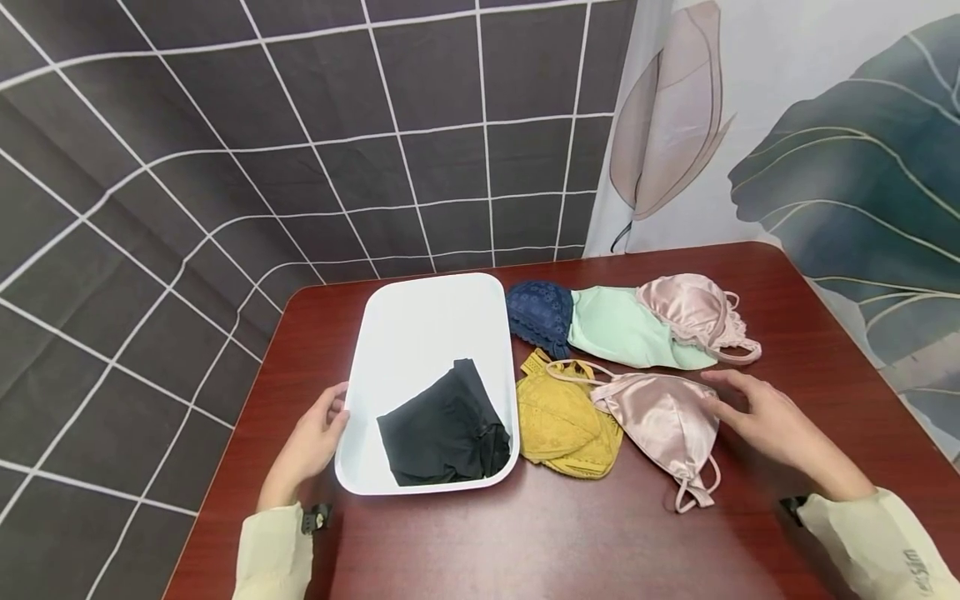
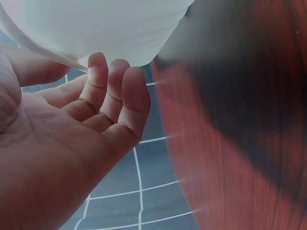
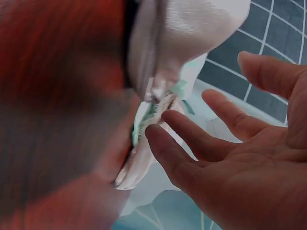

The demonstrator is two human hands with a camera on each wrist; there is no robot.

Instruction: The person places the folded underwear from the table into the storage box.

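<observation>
In the head view my left hand (image 1: pixel 318 437) is beside the left rim of a white plastic tray (image 1: pixel 431 321). Its fingertips (image 2: pixel 128 88) lie loosely bent against the outer wall in the left wrist view. Folded black fabric (image 1: pixel 446 429) lies inside the tray, toward its front. My right hand (image 1: pixel 776 421) has its fingers spread at the right edge of a pink satin bra (image 1: pixel 663 417), holding nothing. In the right wrist view the fingertips (image 3: pixel 158 136) overlap the pink and mint fabric. A mustard yellow lace bra (image 1: pixel 558 417) lies between the tray and the pink satin bra.
Behind these lie a navy lace bra (image 1: pixel 542 315), a mint green garment (image 1: pixel 626 325) and another pink satin bra (image 1: pixel 690 308) with lace trim. All rest on a reddish-brown table (image 1: pixel 525 550). A dark grid-patterned curtain (image 1: pixel 442 167) hangs behind the table.
</observation>
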